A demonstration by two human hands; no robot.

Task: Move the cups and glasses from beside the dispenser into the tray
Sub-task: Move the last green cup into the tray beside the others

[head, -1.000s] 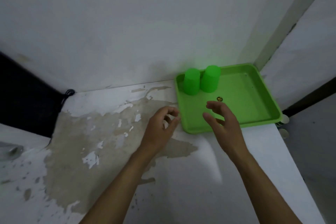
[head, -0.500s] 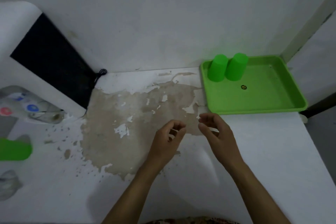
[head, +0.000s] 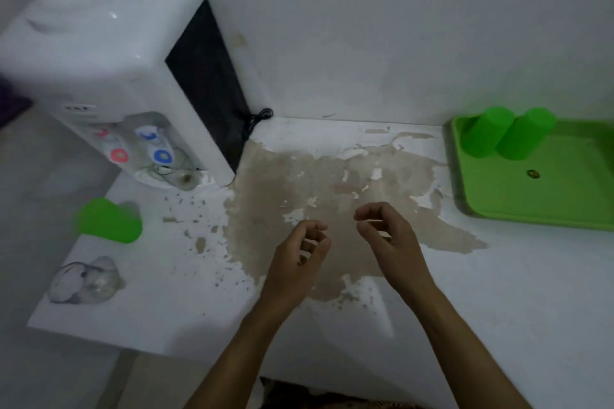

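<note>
A green tray (head: 545,206) lies at the right on the white counter, with two green cups (head: 483,136) (head: 523,134) standing upside down in its far left corner. Near the counter's left edge a third green cup (head: 108,221) stands in front of the white water dispenser (head: 109,63). A clear glass (head: 84,280) sits closer to me at the left edge. My left hand (head: 297,262) and my right hand (head: 390,239) hover over the middle of the counter, fingers loosely curled and apart, holding nothing.
The counter's paint is peeled into a large brown patch (head: 315,196) in the middle. A black cord (head: 257,118) runs behind the dispenser at the wall. The counter's left edge drops off just beyond the glass.
The view has swung left, bringing the dispenser, the third green cup and the glass into sight. Both hands have drawn back from the tray to the counter's middle.
</note>
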